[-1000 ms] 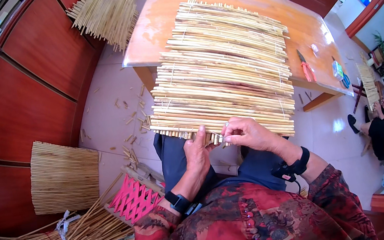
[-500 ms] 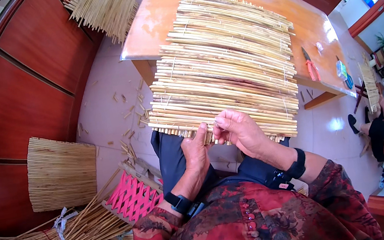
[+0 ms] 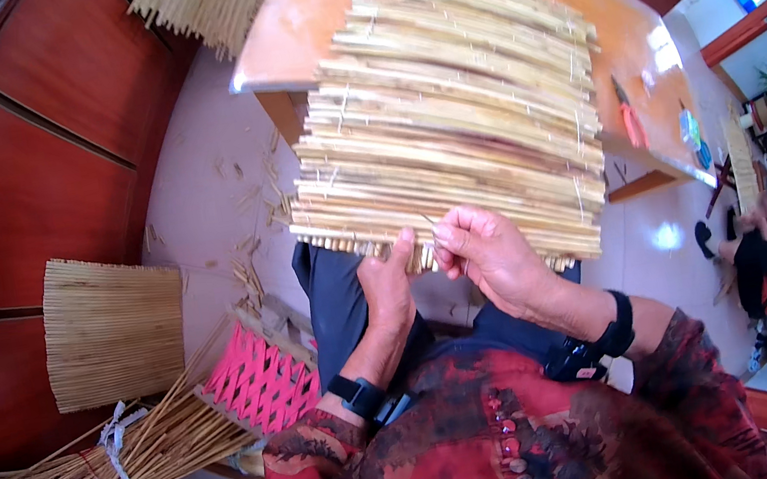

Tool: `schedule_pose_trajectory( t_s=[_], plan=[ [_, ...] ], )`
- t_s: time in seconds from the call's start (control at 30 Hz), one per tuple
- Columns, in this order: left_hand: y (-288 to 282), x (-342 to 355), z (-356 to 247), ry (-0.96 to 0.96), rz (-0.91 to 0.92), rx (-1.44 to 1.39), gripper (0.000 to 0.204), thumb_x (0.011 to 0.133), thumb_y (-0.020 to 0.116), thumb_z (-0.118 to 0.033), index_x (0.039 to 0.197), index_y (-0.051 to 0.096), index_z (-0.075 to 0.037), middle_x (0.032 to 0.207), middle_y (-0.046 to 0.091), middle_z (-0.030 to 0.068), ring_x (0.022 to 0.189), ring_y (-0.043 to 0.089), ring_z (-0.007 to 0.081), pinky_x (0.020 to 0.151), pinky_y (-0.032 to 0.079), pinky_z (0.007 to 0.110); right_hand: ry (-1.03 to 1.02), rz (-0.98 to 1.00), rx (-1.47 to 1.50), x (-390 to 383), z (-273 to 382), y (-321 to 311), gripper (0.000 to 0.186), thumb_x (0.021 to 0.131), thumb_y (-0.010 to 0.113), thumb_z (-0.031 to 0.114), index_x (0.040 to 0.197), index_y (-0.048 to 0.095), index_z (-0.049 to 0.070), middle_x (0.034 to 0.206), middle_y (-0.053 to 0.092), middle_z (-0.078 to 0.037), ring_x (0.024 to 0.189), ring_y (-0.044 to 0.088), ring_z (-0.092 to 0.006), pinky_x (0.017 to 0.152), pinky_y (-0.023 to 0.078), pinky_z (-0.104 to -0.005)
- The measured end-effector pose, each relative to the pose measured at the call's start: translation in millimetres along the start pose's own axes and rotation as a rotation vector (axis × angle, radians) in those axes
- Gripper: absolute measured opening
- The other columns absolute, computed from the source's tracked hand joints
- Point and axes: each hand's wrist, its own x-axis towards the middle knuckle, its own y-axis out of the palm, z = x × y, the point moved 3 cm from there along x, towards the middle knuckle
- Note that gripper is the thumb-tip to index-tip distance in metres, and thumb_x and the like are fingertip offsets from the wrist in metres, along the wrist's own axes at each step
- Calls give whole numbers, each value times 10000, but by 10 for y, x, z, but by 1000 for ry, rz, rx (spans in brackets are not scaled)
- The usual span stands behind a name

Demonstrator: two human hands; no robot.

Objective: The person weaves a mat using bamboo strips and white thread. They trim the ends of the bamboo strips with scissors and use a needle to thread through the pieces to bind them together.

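Left hand (image 3: 387,288) grips near edge of stalk mat (image 3: 458,105); right hand (image 3: 489,250), just beside, pinched narrow, contents unclear. Mat stretches ahead of both, over worktop (image 3: 290,16), stalks crosswise.

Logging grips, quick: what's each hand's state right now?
Left hand: holding the stick mat by its near edge.
Right hand: pinched shut near that edge; whether it holds anything cannot be told.
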Motion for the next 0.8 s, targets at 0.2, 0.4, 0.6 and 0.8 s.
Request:
schedule_pose_trajectory(
  t_s=[0.2,0.4,0.6,0.8],
  plan=[
    [-9,-82,-15,-277,228,-46,349,872,564,-263,1153,492,-70,1002,588,55,873,597,182,707,528,388,57,29,10,-8,66,-110,172,888,536,205,830,556,45,711,549,-16,631,509,-82,554,419,-211],
    [136,-118,0,-229,221,-164,320,855,595,-236,1109,520,-56,975,581,50,867,575,149,742,507,346,28,32,69,-31,68,-155,173,895,527,201,849,565,38,735,557,-25,662,524,-86,567,434,-209],
    [85,-11,31,-129,43,-186,329,769,675,-78,1054,541,17,940,592,56,819,584,139,716,491,300,50,44,9,-80,95,-54,148,902,515,188,873,541,45,755,562,-33,698,530,-100,617,431,-227],
    [89,-38,-121,-78,-11,-153,289,802,628,-64,1064,531,10,960,592,61,842,588,146,721,484,282,66,71,-30,-50,177,-67,148,905,511,183,870,538,41,763,567,-40,708,535,-108,628,433,-232]
  ],
)
